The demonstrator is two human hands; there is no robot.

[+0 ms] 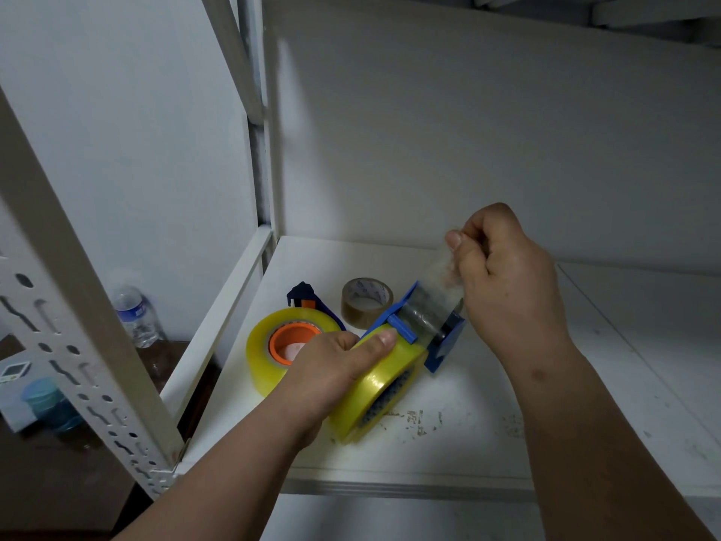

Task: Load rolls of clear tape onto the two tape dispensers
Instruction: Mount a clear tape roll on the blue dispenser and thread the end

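My left hand grips a yellowish clear tape roll that sits in a blue tape dispenser on the white shelf. The thumb rests near the dispenser's blue roller bar. My right hand pinches the free end of the clear tape strip, which is pulled up over the dispenser's front. To the left lies a second clear tape roll on a dispenser with an orange hub and a dark blue handle.
A brown tape roll stands behind the dispensers. A perforated white shelf post rises at the left. Beyond it are a plastic water bottle and a blue-lidded container. Scuffs mark the shelf near its front edge.
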